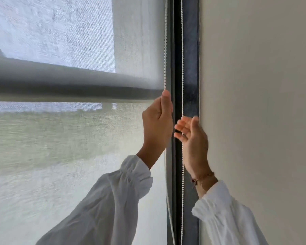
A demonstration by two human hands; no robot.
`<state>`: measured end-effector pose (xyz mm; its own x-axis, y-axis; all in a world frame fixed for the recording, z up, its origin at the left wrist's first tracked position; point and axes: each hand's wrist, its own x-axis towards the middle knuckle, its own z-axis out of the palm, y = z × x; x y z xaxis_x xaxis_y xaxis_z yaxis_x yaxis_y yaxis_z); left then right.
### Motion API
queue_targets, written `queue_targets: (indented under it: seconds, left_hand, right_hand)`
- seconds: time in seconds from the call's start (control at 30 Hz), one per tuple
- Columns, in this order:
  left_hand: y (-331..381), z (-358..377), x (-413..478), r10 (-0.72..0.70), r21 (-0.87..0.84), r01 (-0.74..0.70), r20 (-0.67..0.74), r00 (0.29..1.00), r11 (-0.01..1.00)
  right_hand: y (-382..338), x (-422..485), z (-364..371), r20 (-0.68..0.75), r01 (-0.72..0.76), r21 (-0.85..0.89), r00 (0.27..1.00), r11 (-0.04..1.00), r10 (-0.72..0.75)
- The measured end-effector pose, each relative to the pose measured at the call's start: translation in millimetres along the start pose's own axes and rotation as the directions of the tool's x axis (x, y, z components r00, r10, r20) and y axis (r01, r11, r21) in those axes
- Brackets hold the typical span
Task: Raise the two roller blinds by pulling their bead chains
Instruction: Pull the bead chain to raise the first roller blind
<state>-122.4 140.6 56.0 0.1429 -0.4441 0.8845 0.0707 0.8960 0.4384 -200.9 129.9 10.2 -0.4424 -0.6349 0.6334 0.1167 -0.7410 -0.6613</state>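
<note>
A sheer grey roller blind (78,138) covers the window, and a dark horizontal bar (60,82) crosses it at mid height. Two strands of white bead chain hang at the blind's right edge. My left hand (157,119) is closed around the nearer strand (165,50), thumb up, just below the bar's right end. The farther strand (182,68) runs down the dark window frame. My right hand (193,137) is beside it with fingers spread, holding nothing; this strand passes behind the fingers.
The dark window frame (191,50) stands upright right of the blind. A plain beige wall (254,103) fills the right side, close to my right hand. White sleeves cover both forearms, and a thin bracelet (203,177) circles the right wrist.
</note>
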Motion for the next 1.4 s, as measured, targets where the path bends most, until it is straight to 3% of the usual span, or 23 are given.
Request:
queue_targets:
  seconds: [0.3, 0.4, 0.5, 0.57, 0.63, 0.7, 0.8, 0.93, 1.03, 1.2, 1.3, 1.4]
  left_hand:
    - [41.1, -14.6, -84.9, -0.161, -0.037, 0.163, 0.057, 0.985, 0.986]
    - [35.8, -27.0, -120.4, -0.286, -0.043, 0.291, 0.088, 0.954, 0.956]
    - [30.8, -36.5, -153.3, -0.319, 0.023, 0.319, 0.108, 0.941, 0.948]
    - [23.0, -40.2, -172.4, -0.33, 0.073, 0.323, 0.103, 0.939, 0.943]
    - [11.8, -42.5, -187.9, -0.332, 0.104, 0.321, 0.112, 0.937, 0.941]
    - [4.1, -43.1, -195.6, -0.333, 0.099, 0.321, 0.144, 0.932, 0.942]
    - [-1.1, -43.5, -193.6, -0.382, 0.075, 0.375, 0.224, 0.897, 0.924]
    - [-8.0, -48.5, -168.7, -0.502, 0.032, 0.531, 0.381, 0.777, 0.847]
    - [-0.3, -45.8, -133.7, -0.491, -0.05, 0.548, 0.382, 0.783, 0.835]
    - [31.6, -21.9, -75.4, -0.36, -0.11, 0.429, 0.385, 0.85, 0.896]
    - [45.3, -7.6, -57.2, -0.374, -0.226, 0.487, 0.404, 0.835, 0.844]
    - [39.2, 3.9, -60.7, -0.43, -0.258, 0.482, 0.236, 0.872, 0.837]
  right_hand:
    - [-81.0, -29.4, 17.0, 0.133, -0.081, 0.16, 0.989, 0.984, 0.06]
    - [-90.6, -38.7, 17.3, 0.25, -0.173, 0.216, 0.961, 0.961, 0.117]
    - [-101.8, -45.0, 22.9, 0.347, -0.234, 0.205, 0.925, 0.95, 0.153]
    - [-110.8, -46.6, 30.6, 0.289, -0.22, 0.133, 0.941, 0.966, 0.175]
    - [-111.0, -48.0, 37.4, 0.112, -0.156, -0.005, 0.981, 0.988, 0.156]
    - [-102.7, -51.5, 40.2, -0.066, 0.015, -0.159, 0.997, 0.987, -0.026]
    - [-90.0, -59.9, 32.5, -0.098, 0.295, -0.4, 0.927, 0.868, -0.361]
    - [-74.5, -63.2, 4.3, -0.13, 0.391, -0.514, 0.844, 0.764, -0.52]
    - [-38.7, -84.2, -13.5, -0.085, 0.403, -0.562, 0.841, 0.722, -0.535]
    - [27.9, -135.3, -38.8, 0.013, 0.379, -0.614, 0.882, 0.692, -0.472]
    - [50.6, -158.2, -49.2, 0.03, 0.333, -0.675, 0.904, 0.658, -0.427]
    - [53.9, -165.3, -53.1, 0.026, 0.301, -0.621, 0.931, 0.724, -0.365]
